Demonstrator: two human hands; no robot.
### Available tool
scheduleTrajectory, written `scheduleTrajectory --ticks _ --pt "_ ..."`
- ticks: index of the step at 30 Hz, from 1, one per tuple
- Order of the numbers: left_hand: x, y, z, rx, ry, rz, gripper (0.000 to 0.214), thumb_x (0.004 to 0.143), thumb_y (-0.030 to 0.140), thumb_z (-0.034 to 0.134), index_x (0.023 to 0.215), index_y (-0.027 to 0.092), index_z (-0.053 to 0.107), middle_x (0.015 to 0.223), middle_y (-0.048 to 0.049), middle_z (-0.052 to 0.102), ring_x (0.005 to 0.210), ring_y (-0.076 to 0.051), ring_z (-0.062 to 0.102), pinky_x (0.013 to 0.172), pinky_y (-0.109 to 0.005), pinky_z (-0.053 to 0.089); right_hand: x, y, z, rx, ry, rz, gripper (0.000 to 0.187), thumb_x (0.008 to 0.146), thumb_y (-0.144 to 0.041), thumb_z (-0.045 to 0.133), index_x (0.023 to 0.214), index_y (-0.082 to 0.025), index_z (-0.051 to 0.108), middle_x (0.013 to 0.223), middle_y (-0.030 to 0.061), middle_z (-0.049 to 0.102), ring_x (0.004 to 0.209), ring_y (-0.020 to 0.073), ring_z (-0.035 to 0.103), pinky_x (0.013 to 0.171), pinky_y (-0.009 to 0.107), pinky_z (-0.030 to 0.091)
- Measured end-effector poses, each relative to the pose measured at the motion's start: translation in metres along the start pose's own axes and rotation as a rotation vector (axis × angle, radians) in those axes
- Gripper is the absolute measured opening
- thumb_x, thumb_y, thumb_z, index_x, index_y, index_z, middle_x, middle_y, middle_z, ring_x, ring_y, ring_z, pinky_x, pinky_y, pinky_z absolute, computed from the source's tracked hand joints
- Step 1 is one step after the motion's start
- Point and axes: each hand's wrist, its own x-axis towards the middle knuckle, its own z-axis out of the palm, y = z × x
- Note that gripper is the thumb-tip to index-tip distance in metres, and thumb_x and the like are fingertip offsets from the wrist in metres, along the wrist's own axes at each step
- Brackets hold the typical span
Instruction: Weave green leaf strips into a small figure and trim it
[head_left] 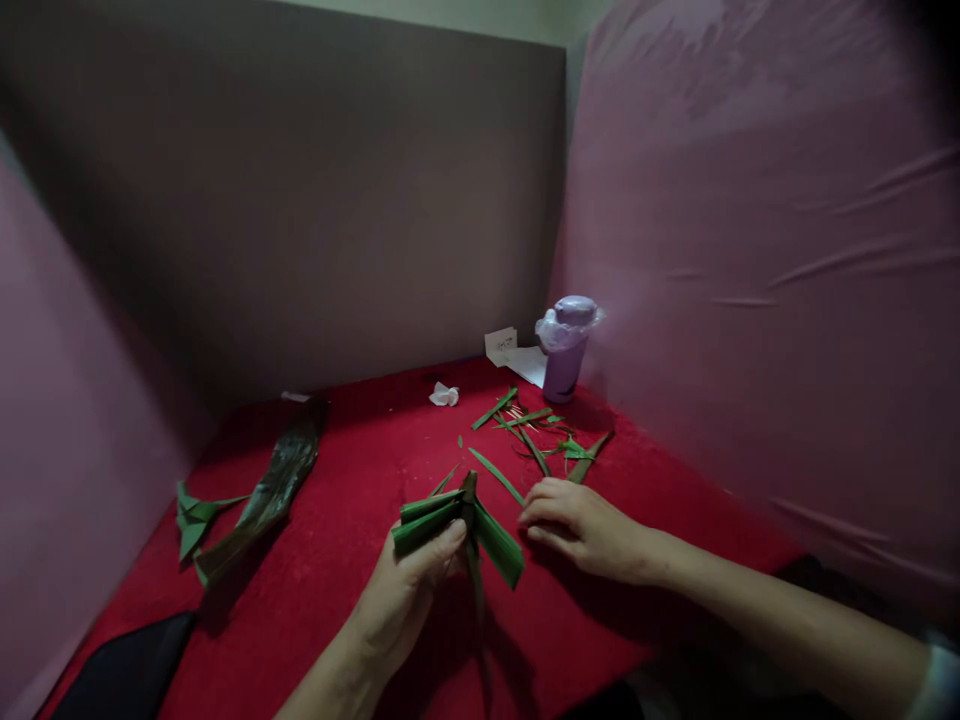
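Note:
My left hand [409, 585] is closed around a folded green leaf figure [499, 545], thumb pressed on its middle. Flat green blades spread from the figure to both sides, and a thin stalk hangs below it. To the right, my right hand [574, 530] is low over the table with its fingers curled together. Its fingertips are at the end of a narrow green leaf strip [495, 474]. What those fingers hold, if anything, is hidden. Just beyond that hand lie cut leaf pieces [534, 450] and another folded leaf piece [577, 450].
A red cloth [337, 600] covers the table. At left lie a long dark leaf [277, 480], a folded leaf piece [195, 518] and a black flat object [127, 670]. Toward the back are a crumpled tissue [444, 395], white papers [525, 364] and a purple tumbler [566, 355]. Panels surround the table.

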Motion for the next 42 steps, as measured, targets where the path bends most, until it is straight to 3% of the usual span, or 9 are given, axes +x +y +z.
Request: scheduleTrajectory --ticks 4,8,14,16,20,25,29,34,42 --pt "0.000 0.000 0.000 -0.009 0.018 -0.005 0.025 0.067 0.019 0.078 0.091 0.017 0.074 0.087 -0.0075 0.074 0.080 -0.021 0.067 0.077 -0.035 0.052 0.014 0.016 0.005 -0.167 0.089 0.051 0.019 0.090 -0.016 0.051 0.100 -0.019 0.067 0.101 0.0092 0.065 0.095 0.0204 0.056 0.084 0.034 0.046" --pt "0.002 0.000 -0.002 0.024 0.018 -0.008 0.023 0.069 0.021 0.076 0.091 0.014 0.074 0.090 -0.0098 0.075 0.084 -0.023 0.068 0.079 -0.036 0.052 0.010 0.024 -0.008 -0.226 0.149 0.147 0.019 0.091 -0.020 0.050 0.101 -0.020 0.067 0.117 0.0112 0.060 0.106 0.0219 0.052 0.089 0.035 0.042" --pt "0.005 0.000 0.000 0.017 0.120 0.015 0.029 0.062 0.023 0.080 0.088 0.012 0.074 0.087 -0.0105 0.075 0.079 -0.023 0.068 0.073 -0.034 0.054 -0.021 0.033 -0.035 -0.307 0.100 0.482 0.036 0.092 -0.035 0.049 0.064 -0.021 0.068 0.057 0.0050 0.061 0.057 0.0184 0.057 0.057 0.029 0.037" --pt "0.005 0.001 0.002 0.010 0.144 0.024 0.029 0.060 0.022 0.081 0.087 0.012 0.074 0.085 -0.0094 0.075 0.076 -0.021 0.068 0.071 -0.032 0.055 -0.019 0.043 -0.034 -0.275 0.070 0.482 0.035 0.092 -0.032 0.049 0.065 -0.022 0.069 0.057 0.0038 0.062 0.056 0.0171 0.058 0.056 0.027 0.036" --pt "0.005 0.003 0.003 -0.007 0.163 0.035 0.028 0.060 0.021 0.081 0.085 0.013 0.074 0.083 -0.0079 0.075 0.074 -0.020 0.068 0.069 -0.029 0.055 0.006 0.059 -0.023 -0.198 0.087 0.402 0.023 0.093 -0.027 0.048 0.089 -0.020 0.070 0.089 0.0073 0.067 0.083 0.0185 0.061 0.072 0.027 0.041" --pt "0.007 0.008 0.000 -0.014 0.170 0.040 0.026 0.061 0.018 0.080 0.085 0.013 0.074 0.080 -0.0068 0.075 0.068 -0.018 0.068 0.065 -0.027 0.056 0.036 0.046 -0.019 -0.069 0.183 0.355 0.021 0.092 -0.024 0.049 0.094 -0.018 0.069 0.095 0.0094 0.064 0.092 0.0208 0.056 0.084 0.034 0.039" --pt "0.010 0.013 -0.002 -0.060 0.194 0.027 0.022 0.065 0.014 0.077 0.086 0.013 0.073 0.081 -0.0068 0.075 0.069 -0.017 0.069 0.064 -0.027 0.057 0.044 0.009 -0.013 0.131 0.240 0.331 0.016 0.089 -0.024 0.055 0.085 -0.018 0.070 0.090 0.0072 0.065 0.087 0.0191 0.055 0.082 0.033 0.038" --pt "0.011 0.016 -0.003 -0.093 0.226 -0.014 0.020 0.071 0.007 0.069 0.089 0.014 0.073 0.085 -0.0070 0.075 0.069 -0.017 0.070 0.065 -0.026 0.058 0.064 -0.028 0.014 0.550 0.310 0.370 0.019 0.085 -0.029 0.059 0.072 -0.018 0.066 0.072 0.0013 0.064 0.069 0.0139 0.053 0.071 0.029 0.038" --pt "0.015 0.020 -0.007 -0.098 0.282 -0.003 0.020 0.070 0.004 0.065 0.085 0.014 0.073 0.081 -0.0064 0.076 0.062 -0.017 0.070 0.061 -0.025 0.059 0.136 -0.029 0.025 1.408 0.454 0.613 0.029 0.088 -0.042 0.050 0.076 -0.016 0.058 0.059 -0.0034 0.053 0.047 0.0076 0.044 0.046 0.020 0.031"
